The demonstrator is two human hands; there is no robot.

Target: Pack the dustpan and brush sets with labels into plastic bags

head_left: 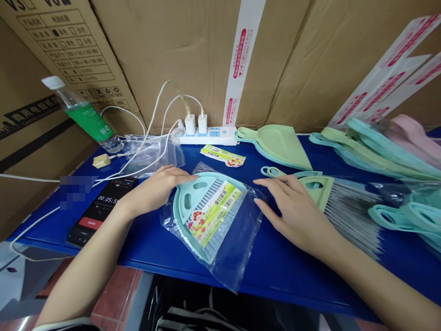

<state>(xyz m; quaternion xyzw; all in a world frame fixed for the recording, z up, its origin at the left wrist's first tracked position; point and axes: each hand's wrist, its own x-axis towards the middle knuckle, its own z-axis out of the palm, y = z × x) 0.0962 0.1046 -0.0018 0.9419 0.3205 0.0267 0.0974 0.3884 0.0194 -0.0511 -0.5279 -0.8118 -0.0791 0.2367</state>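
A light-blue dustpan [179,216] with a small grey-bristled brush [216,188] lies in a clear plastic bag [241,257] on the blue table. Across the bristles is a yellow-green card [213,214] with red mushrooms. My left hand [155,191] rests at the upper left of the bagged set, its fingers stretched over the dustpan's edge and its thumb hidden. Off the bag's upper right edge, my right hand [292,211] holds nothing, thumb and fingers apart. Beneath and beyond it are brushes with green [319,191] and blue handles and grey bristles [354,216].
Stacked green and blue dustpans [279,145] lie behind, beside a loose card [223,155] and a power strip [220,135] with cables. More dustpans [379,149] lie at right. At left are a phone [101,211], a bottle [89,120] and an unfilled-looking plastic bag [151,154]. Cardboard [193,59] stands behind.
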